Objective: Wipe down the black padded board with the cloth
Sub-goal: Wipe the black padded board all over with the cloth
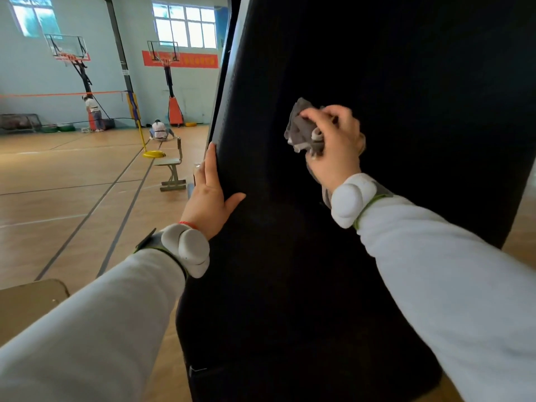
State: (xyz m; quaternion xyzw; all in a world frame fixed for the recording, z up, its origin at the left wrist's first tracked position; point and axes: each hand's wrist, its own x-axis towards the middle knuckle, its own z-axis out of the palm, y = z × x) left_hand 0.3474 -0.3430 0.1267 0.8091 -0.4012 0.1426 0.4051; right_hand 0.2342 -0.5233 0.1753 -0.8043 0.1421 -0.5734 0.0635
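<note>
A tall black padded board (391,68) stands upright and fills the middle and right of the head view. My right hand (336,143) grips a crumpled grey cloth (301,127) and holds it against the board's face at about mid height. My left hand (210,190) holds the board's left edge, thumb on the front face and fingers wrapped along the side, partly hidden behind the edge. Both forearms wear white sleeves with white wrist devices.
A wooden gym floor (72,184) stretches to the left. A small metal chair (172,168) stands just left of the board, a yellow pole base (153,154) beyond it. Two people and basketball hoops (69,55) are far off. A beige seat corner (26,300) sits low left.
</note>
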